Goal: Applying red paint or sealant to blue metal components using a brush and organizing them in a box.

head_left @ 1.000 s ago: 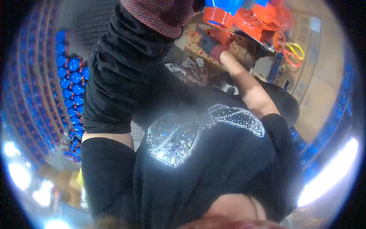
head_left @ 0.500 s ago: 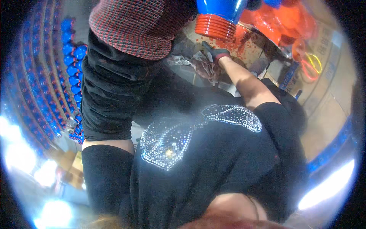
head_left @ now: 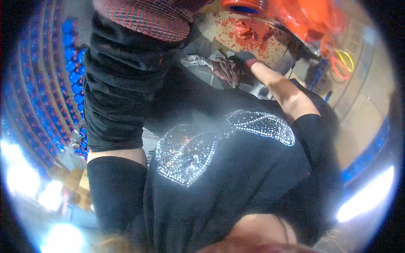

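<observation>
Head view, as I see it from where I'm standing: the step in hand looks to be at the crumpled greyish cloth [head_left: 225, 69], where the right hand [head_left: 242, 59], dark-gloved, is at its right end; I can't tell whether the fingers grip it or merely touch it. The cloth lies just off the near edge of a tan surface [head_left: 223, 31] spattered red. The left hand [head_left: 143, 17] shows only as red-and-black knit, cut off by the top, so its grasp is hidden. A red ringed rim [head_left: 244, 5] peeks in above the far edge; what supports it is out of sight.

To my mind, handling the cloth calls for a firm pinch on a loose fold. Rightward, the glossy orange-red mass [head_left: 308, 19] and the yellow-and-red loops [head_left: 341, 65] crowd the surface's right side; the roomiest part is its left half, between the sleeve and the red patch.
</observation>
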A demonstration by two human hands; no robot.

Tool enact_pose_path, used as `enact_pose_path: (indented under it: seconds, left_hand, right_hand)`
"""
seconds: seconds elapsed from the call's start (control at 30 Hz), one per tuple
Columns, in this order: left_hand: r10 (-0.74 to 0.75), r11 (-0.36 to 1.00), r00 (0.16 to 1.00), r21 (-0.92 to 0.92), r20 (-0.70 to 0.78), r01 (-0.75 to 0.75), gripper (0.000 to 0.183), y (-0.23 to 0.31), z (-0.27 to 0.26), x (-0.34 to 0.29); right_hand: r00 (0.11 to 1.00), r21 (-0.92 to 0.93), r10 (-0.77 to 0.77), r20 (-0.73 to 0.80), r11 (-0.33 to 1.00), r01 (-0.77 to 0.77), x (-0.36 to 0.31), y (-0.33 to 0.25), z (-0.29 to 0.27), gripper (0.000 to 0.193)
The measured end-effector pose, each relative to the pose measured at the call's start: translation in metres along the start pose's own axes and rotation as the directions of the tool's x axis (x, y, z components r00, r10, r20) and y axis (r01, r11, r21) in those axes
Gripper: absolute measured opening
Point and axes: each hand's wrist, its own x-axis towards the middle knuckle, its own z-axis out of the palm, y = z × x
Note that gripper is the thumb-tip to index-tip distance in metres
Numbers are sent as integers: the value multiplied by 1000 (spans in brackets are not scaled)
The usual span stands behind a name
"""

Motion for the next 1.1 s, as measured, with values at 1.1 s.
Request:
enact_pose_path:
  seconds: [1.1]
  left_hand:
    - [62,982,969,-189,238,-16,32,-21,33,69]
  right_hand:
    - [750,-557,-627,-209,707,436,-22,-47,-58,22]
